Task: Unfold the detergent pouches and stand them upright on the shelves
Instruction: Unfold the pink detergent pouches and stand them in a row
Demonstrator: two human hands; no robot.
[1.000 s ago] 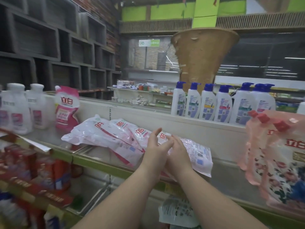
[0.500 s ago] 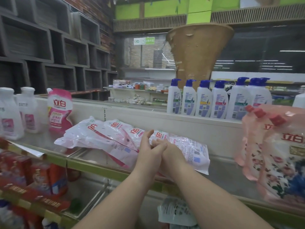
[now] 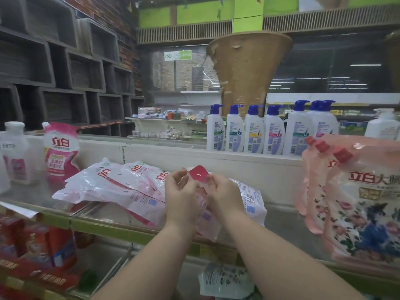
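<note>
Several white-and-pink detergent pouches (image 3: pixel 112 187) lie flat in an overlapping row on the shelf (image 3: pixel 104 226). Both hands hold one pouch (image 3: pixel 204 213) lifted off the right end of that row. Its red top flap (image 3: pixel 198 173) sticks up between my fingers. My left hand (image 3: pixel 180 195) grips the pouch's left side, and my right hand (image 3: pixel 223 195) pinches the flap's right edge. A dark pink pouch (image 3: pixel 59 152) stands upright at the left of the shelf. The held pouch's lower part is hidden behind my hands.
White bottles (image 3: pixel 15 152) stand at the far left. Large floral pouches (image 3: pixel 355 202) with red caps stand upright at the right. Blue-capped pump bottles (image 3: pixel 268 131) line the ledge behind. Red packs (image 3: pixel 36 254) fill the lower shelf, and another pouch (image 3: pixel 225 282) lies below.
My hands have lifted one pouch off the end of the flat row and raised its red top flap, which was folded down and out of sight before.
</note>
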